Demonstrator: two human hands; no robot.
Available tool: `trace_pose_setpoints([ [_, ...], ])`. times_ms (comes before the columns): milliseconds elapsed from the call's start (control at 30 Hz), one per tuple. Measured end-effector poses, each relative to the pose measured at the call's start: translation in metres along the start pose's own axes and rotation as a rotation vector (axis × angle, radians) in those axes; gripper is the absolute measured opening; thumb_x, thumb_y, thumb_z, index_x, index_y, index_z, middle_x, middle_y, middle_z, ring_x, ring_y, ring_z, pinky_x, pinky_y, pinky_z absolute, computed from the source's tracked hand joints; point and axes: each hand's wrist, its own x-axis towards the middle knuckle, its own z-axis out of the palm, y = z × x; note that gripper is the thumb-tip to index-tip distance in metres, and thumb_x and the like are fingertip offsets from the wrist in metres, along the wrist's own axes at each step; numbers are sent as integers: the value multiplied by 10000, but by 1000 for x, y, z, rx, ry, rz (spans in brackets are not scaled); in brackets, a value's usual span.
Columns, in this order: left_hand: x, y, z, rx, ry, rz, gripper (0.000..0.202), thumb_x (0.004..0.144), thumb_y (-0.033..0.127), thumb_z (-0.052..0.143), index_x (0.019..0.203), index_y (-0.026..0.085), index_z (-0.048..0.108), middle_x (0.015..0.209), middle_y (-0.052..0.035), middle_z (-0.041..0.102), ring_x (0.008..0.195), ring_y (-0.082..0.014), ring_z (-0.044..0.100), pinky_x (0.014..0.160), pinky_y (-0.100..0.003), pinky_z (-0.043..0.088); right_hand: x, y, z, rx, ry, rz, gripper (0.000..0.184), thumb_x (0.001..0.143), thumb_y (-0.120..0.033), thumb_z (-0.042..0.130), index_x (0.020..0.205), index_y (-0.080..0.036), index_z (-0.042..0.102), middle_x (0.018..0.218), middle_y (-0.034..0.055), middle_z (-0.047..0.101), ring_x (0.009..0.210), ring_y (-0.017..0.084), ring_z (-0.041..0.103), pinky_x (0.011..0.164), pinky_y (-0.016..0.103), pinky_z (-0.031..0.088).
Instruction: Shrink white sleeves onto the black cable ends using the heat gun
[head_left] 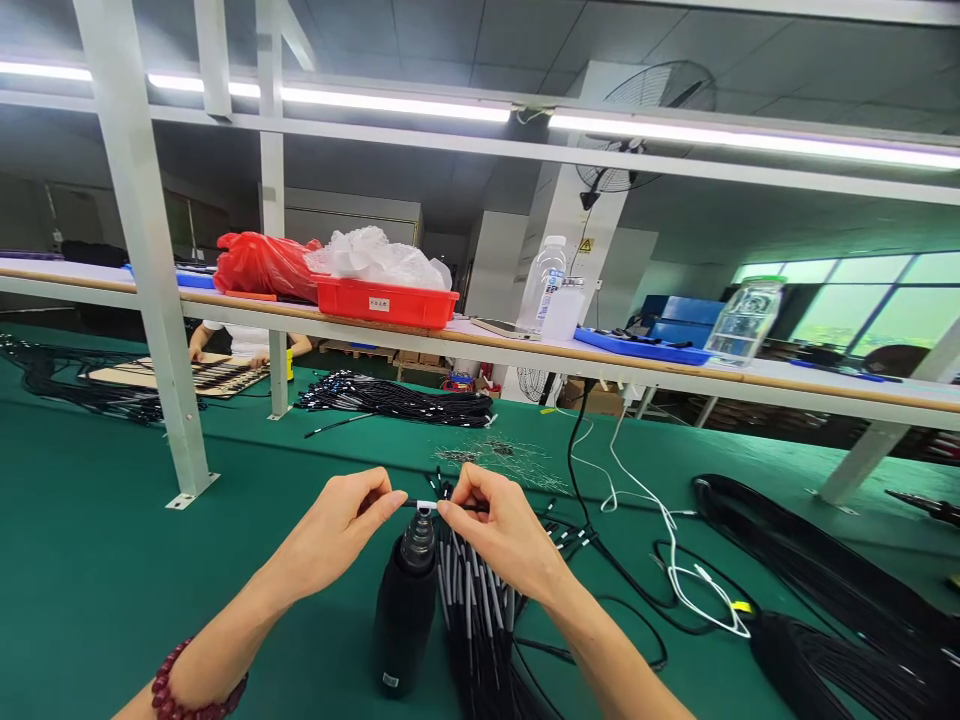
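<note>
Between my two hands a thin black cable is stretched level, with a white sleeve point(427, 505) around it. My left hand point(330, 530) pinches the cable just left of the sleeve. On the other side, my right hand point(506, 530) pinches it at the sleeve's right end, fingers closed. Directly under the sleeve is the metal nozzle of a black heat gun point(405, 615), standing upright; whether the sleeve touches the nozzle I cannot tell. A bundle of black cables with grey sleeves point(480, 610) lies right of the gun, partly behind my right hand.
Beyond my hands lie loose thin wire pieces point(517, 460) and a black cable bundle point(397, 400). Coiled cables point(817, 570) and a white cord point(675, 560) are at right. A shelf point(480, 335) spans above, its post point(169, 330) at left. A co-worker's hands point(199, 350) show far left.
</note>
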Motion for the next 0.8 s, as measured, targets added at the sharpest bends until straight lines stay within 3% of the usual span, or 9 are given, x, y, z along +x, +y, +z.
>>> trace_pose_setpoints([
  [233, 2, 1, -1, -16, 16, -3, 384, 935, 513, 435, 697, 213, 414, 654, 65, 381, 616, -135, 306, 565, -272, 239, 0, 2, 0, -30, 10, -5, 209, 826, -275, 575, 674, -204, 451, 632, -50, 456, 575, 106, 399, 500, 210, 314],
  [367, 2, 0, -1, -44, 9, 9, 326, 930, 473, 468, 733, 214, 444, 696, 55, 429, 656, -141, 357, 593, -268, 272, -5, -1, -7, -153, -9, -33, 173, 877, -281, 560, 733, -189, 586, 674, -20, 580, 616, 131, 490, 551, 236, 348],
  [467, 1, -1, -2, -83, -6, 30, 305, 925, 465, 492, 755, 214, 462, 729, 48, 453, 685, -145, 387, 612, -264, 292, -11, -5, -13, -274, -41, -76, 244, 925, -286, 532, 752, -194, 677, 701, -6, 650, 648, 146, 534, 590, 258, 351],
  [600, -1, -1, -2, -101, -18, 13, 393, 949, 543, 421, 728, 218, 434, 686, 52, 427, 640, -143, 363, 575, -263, 270, -14, -7, -16, -263, -19, -105, 258, 933, -294, 548, 747, -199, 699, 709, -13, 672, 649, 143, 538, 597, 255, 356],
  [800, -1, -1, -2, 79, -27, 16, 516, 977, 560, 306, 623, 204, 425, 604, 39, 450, 595, -145, 389, 580, -276, 274, -13, -5, -14, -193, -5, -116, 230, 917, -278, 568, 737, -199, 689, 715, -18, 678, 648, 138, 538, 598, 243, 369],
])
